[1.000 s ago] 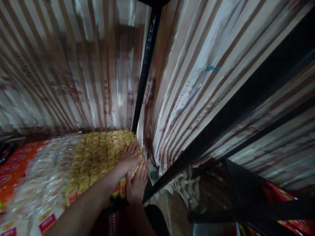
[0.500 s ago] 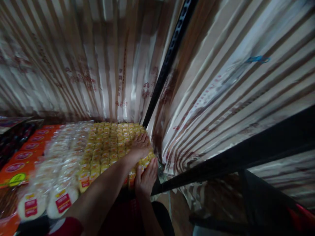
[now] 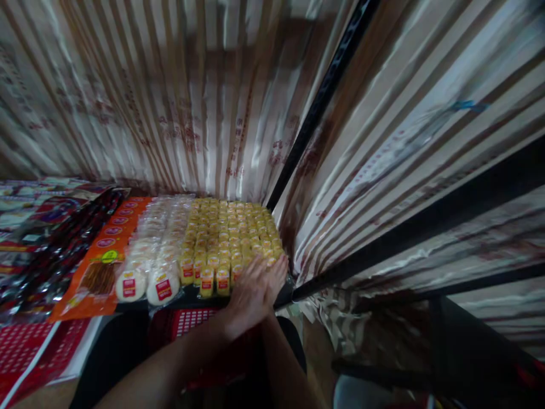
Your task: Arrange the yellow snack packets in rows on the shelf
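Observation:
Rows of small yellow wrapped snack packs [image 3: 225, 230] stand tightly side by side at the right end of the shelf. My left hand [image 3: 247, 289] lies along their front right part, fingers stretched out and holding nothing. Close beside it, my right hand [image 3: 276, 281] rests with straight fingers at the right edge of the packs. The two hands overlap slightly, and the packs beneath them are hidden. Left of the yellow rows are round white wrapped cakes [image 3: 164, 287] with red labels.
Orange snack bags [image 3: 91, 284] and dark shiny packets [image 3: 72, 244] lie farther left. Red plastic baskets [image 3: 29, 349] sit below the shelf. A black upright post [image 3: 306, 130] and a black rail [image 3: 404, 221] meet near the shelf's right corner. Printed plastic sheeting [image 3: 204, 102] covers the back.
My left hand has drawn back from the rear of the yellow packs to their front, beside my right hand. The view has shifted left, showing more packets and the red baskets.

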Available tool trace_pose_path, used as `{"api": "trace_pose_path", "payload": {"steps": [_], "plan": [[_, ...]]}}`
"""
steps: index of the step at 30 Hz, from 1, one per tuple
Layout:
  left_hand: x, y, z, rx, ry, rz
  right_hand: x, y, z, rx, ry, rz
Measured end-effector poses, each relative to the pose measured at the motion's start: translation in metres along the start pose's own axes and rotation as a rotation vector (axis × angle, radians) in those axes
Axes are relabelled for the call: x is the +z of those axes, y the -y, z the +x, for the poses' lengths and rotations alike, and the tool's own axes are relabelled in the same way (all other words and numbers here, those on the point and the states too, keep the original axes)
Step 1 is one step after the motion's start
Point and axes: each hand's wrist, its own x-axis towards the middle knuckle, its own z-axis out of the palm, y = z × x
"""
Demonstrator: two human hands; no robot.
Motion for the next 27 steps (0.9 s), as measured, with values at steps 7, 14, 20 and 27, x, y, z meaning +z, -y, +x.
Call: {"api": "trace_pose_path", "payload": {"steps": [7, 14, 20, 27], "plan": [[-0.002, 0.0, -0.103, -0.227, 0.0, 0.034, -0.008, 0.011, 0.002, 0.032, -0.045, 0.086], [-0.013, 0.035, -0.119, -0.287, -0.131, 0.047, -0.032, 0.015, -0.001, -0.096, -0.177, 0.206], [-0.019, 0.053, -0.117, -0.406, -0.248, 0.124, -0.058, 0.042, -0.058, -0.362, 0.325, 0.431], [-0.026, 0.058, -0.112, -0.471, -0.285, 0.205, -0.041, 0.067, -0.091, -0.321, 0.368, 0.386]]}}
